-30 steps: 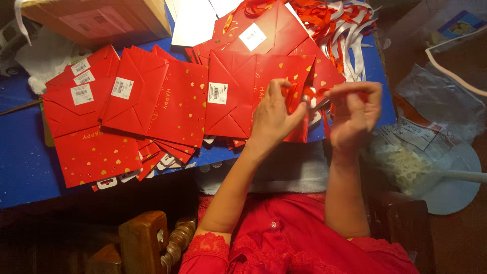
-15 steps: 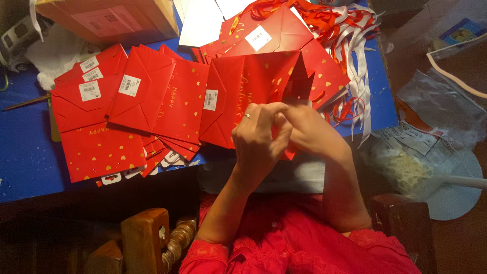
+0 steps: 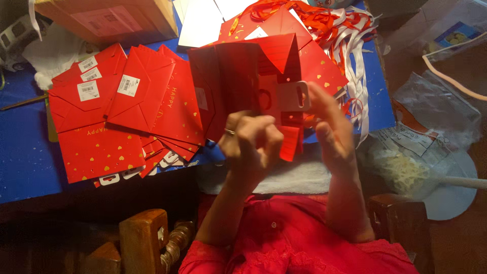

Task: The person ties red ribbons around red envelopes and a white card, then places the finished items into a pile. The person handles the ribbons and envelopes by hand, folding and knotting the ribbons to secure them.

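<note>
Red bag (image 3: pixel 238 81) up in middle, half open, held over blue table (image 3: pixel 25 162). Your left hand (image 3: pixel 251 144) at 6 o'clock of bag, fingers curled tight on bag's bottom edge. Your right hand (image 3: pixel 332 129) at 4 o'clock, fingers together, pinching white handle tab (image 3: pixel 294 96) and red flap. Pile of flat red bags (image 3: pixel 111 116) at 9 o'clock on table. Red and white ribbons (image 3: pixel 345 30) at 1 o'clock. Brown box (image 3: pixel 111 18) at 11 o'clock. Clear plastic bags (image 3: pixel 431 111) at 3 o'clock.
</note>
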